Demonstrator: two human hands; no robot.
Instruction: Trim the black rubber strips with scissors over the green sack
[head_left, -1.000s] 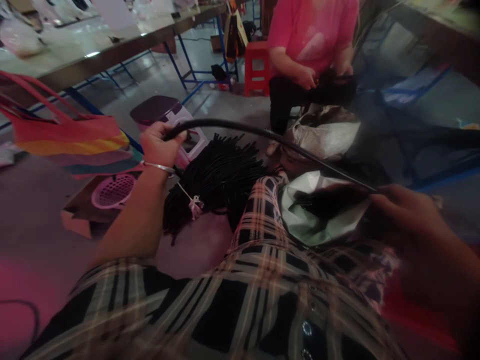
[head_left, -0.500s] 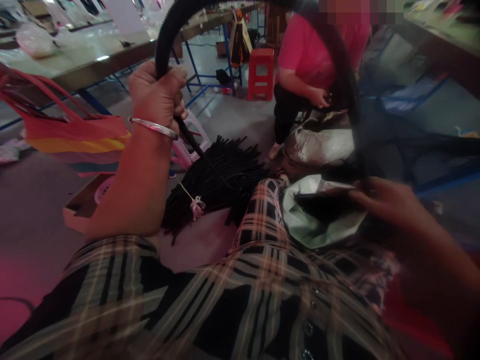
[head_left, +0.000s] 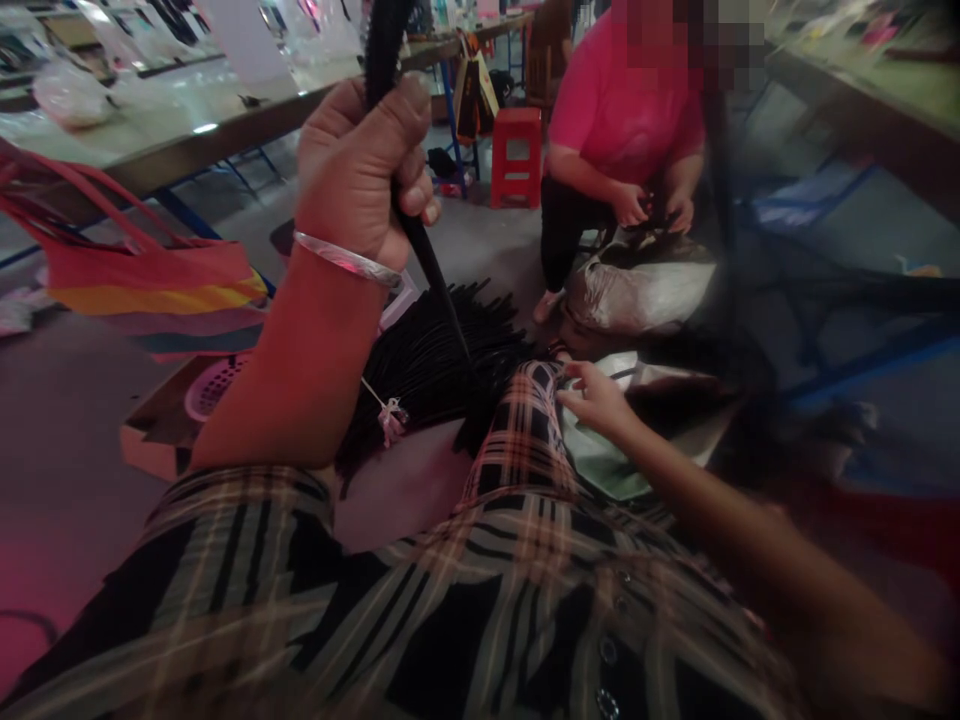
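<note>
My left hand [head_left: 366, 175], with a bangle at the wrist, is raised and closed around a long black flexible strip [head_left: 439, 280]. The strip's thicker, rough part rises out of view above the fist, while its thin lower part slants down toward my knee. Below lies a bundle of black strips [head_left: 427, 350], tied with a pale string. My right hand [head_left: 600, 405] is by my knee, its fingers reaching left and somewhat apart, with nothing visible in them. Just behind it stands a pale green-white sack [head_left: 600, 455] with dark contents.
A co-worker in a pink top [head_left: 626, 110] sits opposite, hands over a whitish sack [head_left: 649, 290]. A red stool [head_left: 516, 158] stands behind. At left are a striped bag [head_left: 150, 290], a cardboard box [head_left: 150, 455] with a pink basket [head_left: 210, 390], and a long table [head_left: 165, 150].
My left hand has moved right and slightly down, still gripping the strip. My right hand has left the sack's opening for my knee. The strip's wide arch no longer shows overhead.
</note>
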